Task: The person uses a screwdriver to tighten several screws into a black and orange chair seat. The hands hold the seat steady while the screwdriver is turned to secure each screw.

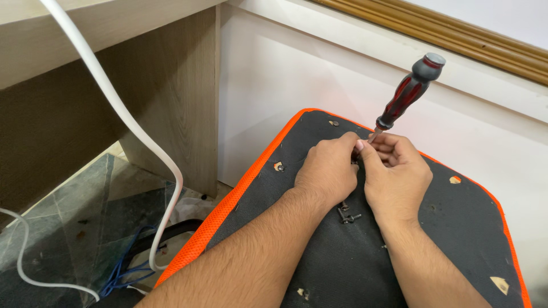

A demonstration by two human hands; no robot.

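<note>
A screwdriver [408,94] with a red and black handle stands tilted, its handle up and to the right, its metal shaft going down between my two hands. My left hand [328,171] and my right hand [397,174] are closed together around the lower shaft, fingertips touching; the tip is hidden by my fingers. Both hands rest over the dark fabric underside of a seat cushion [456,228] with an orange mesh edge [228,211]. Loose screws [347,214] lie on the fabric just below my hands.
Several small holes [455,179] show in the cushion fabric. A wooden desk panel [160,97] stands at the left, a white wall behind. A thick white cable [131,122] hangs down to the dark tiled floor, beside blue wires [123,271].
</note>
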